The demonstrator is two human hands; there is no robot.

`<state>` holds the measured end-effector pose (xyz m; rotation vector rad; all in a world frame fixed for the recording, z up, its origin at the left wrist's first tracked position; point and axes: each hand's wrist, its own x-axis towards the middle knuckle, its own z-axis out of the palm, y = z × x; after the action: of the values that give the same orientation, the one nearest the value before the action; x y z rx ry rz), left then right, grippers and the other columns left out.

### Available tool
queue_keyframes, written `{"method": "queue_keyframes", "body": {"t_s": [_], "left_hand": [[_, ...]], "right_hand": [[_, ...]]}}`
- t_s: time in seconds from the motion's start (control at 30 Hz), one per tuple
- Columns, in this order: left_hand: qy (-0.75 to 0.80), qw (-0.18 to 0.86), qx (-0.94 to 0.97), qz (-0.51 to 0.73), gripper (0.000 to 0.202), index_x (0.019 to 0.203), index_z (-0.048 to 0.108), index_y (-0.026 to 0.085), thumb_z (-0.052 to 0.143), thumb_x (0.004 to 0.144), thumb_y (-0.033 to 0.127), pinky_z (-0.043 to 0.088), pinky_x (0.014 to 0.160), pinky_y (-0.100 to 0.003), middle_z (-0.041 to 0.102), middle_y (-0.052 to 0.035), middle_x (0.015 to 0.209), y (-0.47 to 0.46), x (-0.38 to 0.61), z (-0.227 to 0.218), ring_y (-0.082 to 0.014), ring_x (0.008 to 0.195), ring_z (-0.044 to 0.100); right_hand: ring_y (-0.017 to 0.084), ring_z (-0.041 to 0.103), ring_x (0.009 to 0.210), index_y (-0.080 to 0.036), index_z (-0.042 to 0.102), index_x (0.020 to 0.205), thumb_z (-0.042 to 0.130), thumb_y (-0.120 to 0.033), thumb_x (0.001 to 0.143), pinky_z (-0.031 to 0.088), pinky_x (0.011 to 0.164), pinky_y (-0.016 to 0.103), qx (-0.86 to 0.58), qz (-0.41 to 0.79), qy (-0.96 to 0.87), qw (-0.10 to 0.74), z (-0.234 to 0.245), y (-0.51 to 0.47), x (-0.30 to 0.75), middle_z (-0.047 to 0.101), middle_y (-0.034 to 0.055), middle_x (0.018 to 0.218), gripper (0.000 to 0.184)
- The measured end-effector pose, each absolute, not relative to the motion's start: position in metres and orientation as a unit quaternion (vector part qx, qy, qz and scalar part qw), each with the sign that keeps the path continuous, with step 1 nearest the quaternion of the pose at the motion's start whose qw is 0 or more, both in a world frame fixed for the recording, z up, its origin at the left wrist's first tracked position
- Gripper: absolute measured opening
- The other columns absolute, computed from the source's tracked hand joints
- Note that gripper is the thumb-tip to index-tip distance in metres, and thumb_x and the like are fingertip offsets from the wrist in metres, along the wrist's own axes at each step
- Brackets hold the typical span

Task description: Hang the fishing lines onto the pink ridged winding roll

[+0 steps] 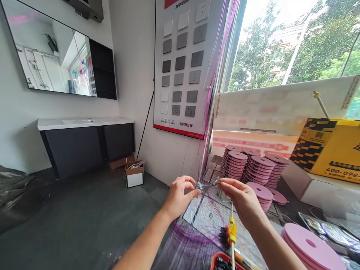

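My left hand (180, 195) and my right hand (242, 197) are raised in front of me, each with thumb and fingers pinched on a bundle of thin purple threads (208, 184) stretched between them. More of these purple threads (216, 75) hang down from above along the window frame and pool on the table (185, 240). A white stick with a yellow and black tuft (231, 232) stands just under my right hand. It does not touch either hand.
Stacks of pink discs (253, 165) stand on the table behind my hands, another pink stack (309, 243) at lower right. A yellow box (329, 150) sits on the right. A switch display board (182, 67), mirror (59, 56), dark vanity (84, 142) and small carton (134, 173) lie left.
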<state>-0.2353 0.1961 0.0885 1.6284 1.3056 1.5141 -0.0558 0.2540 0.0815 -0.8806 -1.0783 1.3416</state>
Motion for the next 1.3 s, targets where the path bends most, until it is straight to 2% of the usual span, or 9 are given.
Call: {"method": "queue_keyframes", "body": {"t_s": [0.2, 0.37, 0.53, 0.63, 0.7, 0.8, 0.9, 1.07, 1.3], "left_hand": [[0.463, 0.340, 0.534, 0.620, 0.038, 0.059, 0.059, 0.019, 0.053, 0.072, 0.054, 0.043, 0.080, -0.035, 0.065, -0.0065, 0.086, 0.206, -0.242, 0.079, -0.0200, 0.082, 0.059], [0.533, 0.312, 0.462, 0.636, 0.037, 0.072, 0.059, 0.018, 0.044, 0.077, 0.052, 0.045, 0.077, -0.046, 0.065, -0.0115, 0.085, 0.215, -0.251, 0.067, -0.0267, 0.085, 0.061], [0.557, 0.168, 0.499, 0.643, 0.048, 0.116, 0.050, 0.019, 0.060, 0.071, 0.033, 0.013, 0.106, -0.042, 0.038, -0.0130, 0.136, 0.204, -0.249, 0.081, -0.0276, 0.131, 0.022], [0.515, 0.188, 0.597, 0.586, 0.044, 0.125, 0.045, 0.018, 0.043, 0.084, 0.037, 0.028, 0.100, -0.033, 0.053, -0.0101, 0.125, 0.194, -0.241, 0.094, -0.0221, 0.118, 0.043], [0.494, 0.231, 0.657, 0.520, 0.043, 0.118, 0.052, 0.017, 0.039, 0.086, 0.042, 0.042, 0.079, -0.030, 0.067, -0.0065, 0.091, 0.190, -0.232, 0.095, -0.0212, 0.088, 0.059], [0.507, 0.230, 0.685, 0.471, 0.040, 0.084, 0.064, 0.018, 0.036, 0.086, 0.046, 0.036, 0.055, -0.026, 0.054, -0.0002, 0.056, 0.188, -0.216, 0.087, -0.0177, 0.056, 0.051], [0.539, 0.188, 0.678, 0.464, 0.043, 0.056, 0.054, 0.021, 0.035, 0.088, 0.042, 0.024, 0.052, -0.029, 0.042, 0.0013, 0.048, 0.187, -0.202, 0.073, -0.0165, 0.049, 0.042], [0.531, 0.199, 0.687, 0.454, 0.028, 0.056, 0.057, 0.022, 0.052, 0.079, 0.037, 0.023, 0.052, -0.028, 0.046, 0.0015, 0.048, 0.185, -0.198, 0.070, -0.0162, 0.047, 0.042], [0.508, 0.174, 0.571, 0.621, 0.040, 0.114, 0.048, 0.020, 0.055, 0.077, 0.031, 0.036, 0.088, -0.031, 0.056, -0.0087, 0.108, 0.187, -0.215, 0.099, -0.0216, 0.100, 0.051]], "right_hand": [[0.008, 0.045, 0.053, -0.017, 0.071, 0.060, 0.082, -0.032, 0.035, 0.034, 0.053, 0.022, -0.371, 0.583, -0.452, 0.565, 0.082, 0.253, -0.052, 0.064, 0.0009, 0.059, 0.032], [0.008, 0.045, 0.050, -0.017, 0.070, 0.061, 0.083, -0.031, 0.035, 0.036, 0.049, 0.022, -0.347, 0.605, -0.442, 0.564, 0.083, 0.251, -0.051, 0.063, 0.0002, 0.057, 0.032], [0.007, 0.052, 0.052, -0.017, 0.068, 0.064, 0.084, -0.027, 0.041, 0.041, 0.049, 0.019, -0.315, 0.643, -0.408, 0.566, 0.081, 0.257, -0.055, 0.063, -0.0024, 0.060, 0.030], [0.005, 0.054, 0.053, -0.013, 0.064, 0.071, 0.075, -0.018, 0.062, 0.043, 0.048, 0.017, -0.302, 0.665, -0.403, 0.551, 0.081, 0.260, -0.059, 0.062, -0.0038, 0.064, 0.015], [0.004, 0.054, 0.053, -0.012, 0.061, 0.075, 0.067, -0.013, 0.073, 0.043, 0.048, 0.016, -0.298, 0.676, -0.397, 0.544, 0.082, 0.262, -0.062, 0.061, -0.0044, 0.066, 0.006], [0.003, 0.053, 0.051, -0.011, 0.058, 0.079, 0.060, -0.015, 0.081, 0.043, 0.046, 0.015, -0.291, 0.683, -0.389, 0.545, 0.082, 0.263, -0.066, 0.059, -0.0046, 0.068, 0.004], [0.002, 0.050, 0.049, -0.012, 0.057, 0.083, 0.057, -0.019, 0.085, 0.041, 0.043, 0.014, -0.281, 0.682, -0.388, 0.553, 0.080, 0.266, -0.068, 0.059, -0.0042, 0.072, 0.008], [0.001, 0.046, 0.047, -0.012, 0.057, 0.084, 0.056, -0.018, 0.084, 0.037, 0.040, 0.013, -0.265, 0.675, -0.395, 0.565, 0.081, 0.264, -0.071, 0.059, -0.0041, 0.074, 0.006], [0.004, 0.049, 0.049, -0.014, 0.057, 0.082, 0.058, -0.033, 0.083, 0.041, 0.046, 0.018, -0.262, 0.644, -0.463, 0.550, 0.089, 0.255, -0.077, 0.058, -0.0039, 0.071, 0.019]]}}
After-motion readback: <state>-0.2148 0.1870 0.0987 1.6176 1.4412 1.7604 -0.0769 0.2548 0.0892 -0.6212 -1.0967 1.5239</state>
